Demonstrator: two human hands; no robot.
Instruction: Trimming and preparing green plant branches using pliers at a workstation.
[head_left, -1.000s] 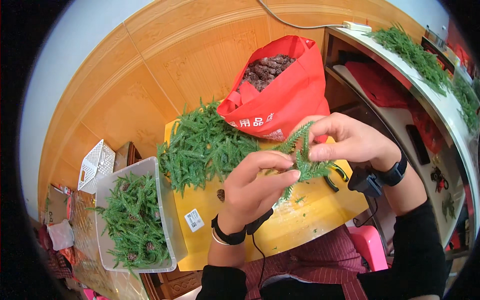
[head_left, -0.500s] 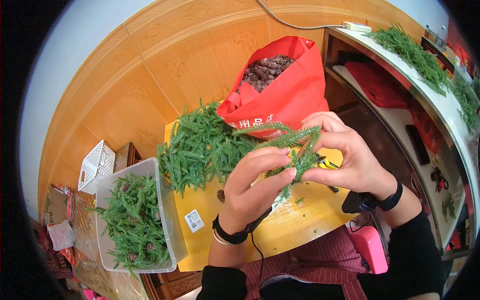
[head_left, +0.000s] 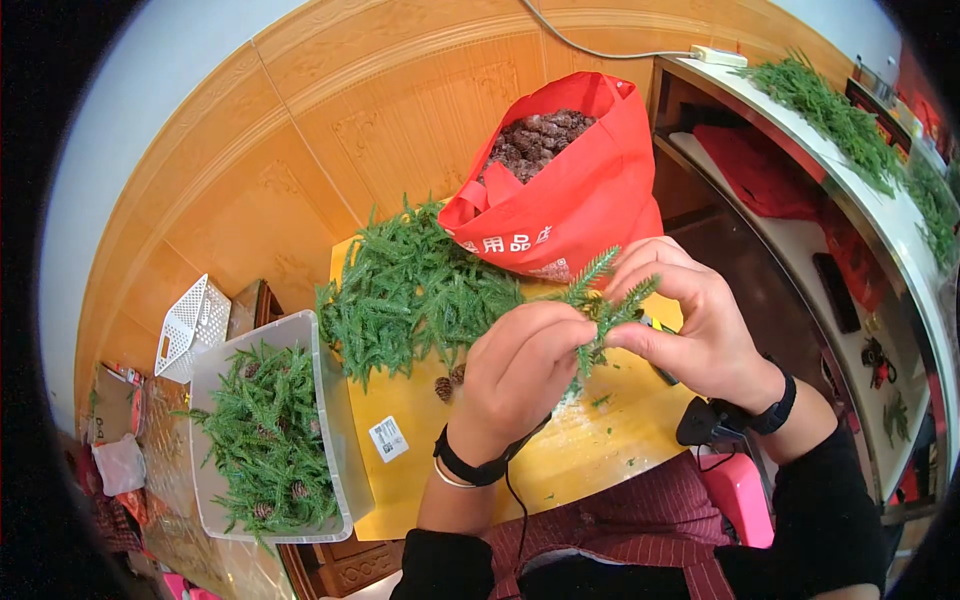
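Over the yellow tabletop (head_left: 400,490) I hold an artificial pine sprig (head_left: 590,285) between both hands. My left hand (head_left: 515,370) is closed around its lower stem, fingertips pressed together. My right hand (head_left: 680,315) curls around the upper branches, with thumb and fingers on the needles. What lies within its curled fingers is partly hidden. Two pine cones (head_left: 444,388) rest on the table beside my left wrist. A heap of loose green sprigs (head_left: 410,290) spreads beyond that hand. Behind the held sprig, a yellow-and-black tool (head_left: 660,372) shows only in part.
A red bag (head_left: 580,200) full of pine cones (head_left: 535,140) stands at the back. At left, a clear plastic bin (head_left: 335,440) holds sprigs with cones (head_left: 265,440), near a white basket (head_left: 195,330). More greenery (head_left: 825,115) lies on the right-hand shelf unit. A white label (head_left: 387,438) lies on the table.
My left hand has closed in toward my right, its fingers drawn tighter on the stem. The sprig's branches now point up and right. A second pine cone has come into sight.
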